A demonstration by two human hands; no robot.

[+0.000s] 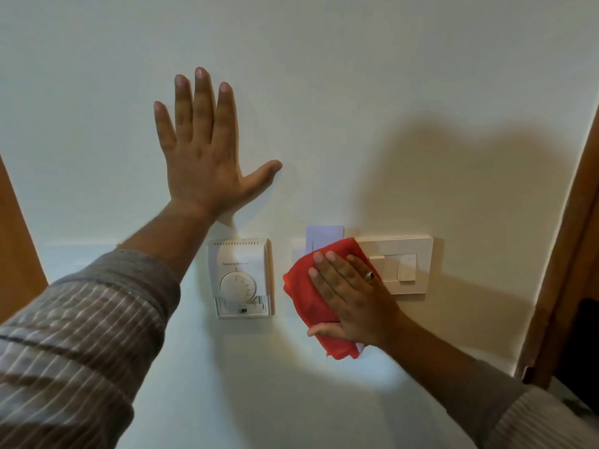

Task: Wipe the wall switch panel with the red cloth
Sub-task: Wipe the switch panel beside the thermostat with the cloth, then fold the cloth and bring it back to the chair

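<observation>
A cream switch panel [409, 265] is fixed to the wall at the right, with rocker switches showing on its right half. My right hand [351, 294] lies flat on the red cloth [303, 288] and presses it against the wall over the panel's left part, which is hidden. A white card [324, 236] sticks up behind the cloth's top edge. My left hand [202, 150] rests flat on the bare wall higher up to the left, fingers spread, holding nothing.
A white thermostat [241, 278] with a round dial hangs just left of the cloth, below my left wrist. A wooden door frame [564, 241] runs down the right edge. Another wooden edge [16, 254] shows at far left.
</observation>
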